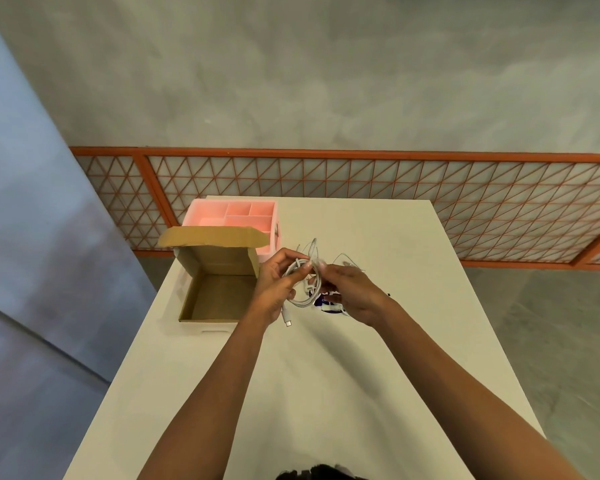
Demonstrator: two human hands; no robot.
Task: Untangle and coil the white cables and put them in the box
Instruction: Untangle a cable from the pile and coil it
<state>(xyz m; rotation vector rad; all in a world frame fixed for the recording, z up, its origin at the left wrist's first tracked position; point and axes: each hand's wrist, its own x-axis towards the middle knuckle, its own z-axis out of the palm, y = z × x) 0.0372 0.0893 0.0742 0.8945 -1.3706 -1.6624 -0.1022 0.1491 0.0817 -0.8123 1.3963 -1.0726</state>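
Two bare arms reach up from the bottom of the frame over the white tabletop. They meet a little above the middle of the frame, where both hands hold the white cables up off the tabletop.

At the left hand, the grip is closed round a few round loops. One plug hangs down below that hand. At the right hand, the grip pinches a bit of cable near the top of the bunch. It is blurry there, so I cannot see just how. Thin loose ends stick out above and to the right of the hands.

Just left of the hands sits the brown box. Its lid stands open, and I can see nothing inside it. Behind the box is a pink tray with small sections.

I think the job is only partly done. Some cable looks coiled, but other bits look loose and mixed up. Sorting those out, finishing the coils and putting them in the box are all left to do.
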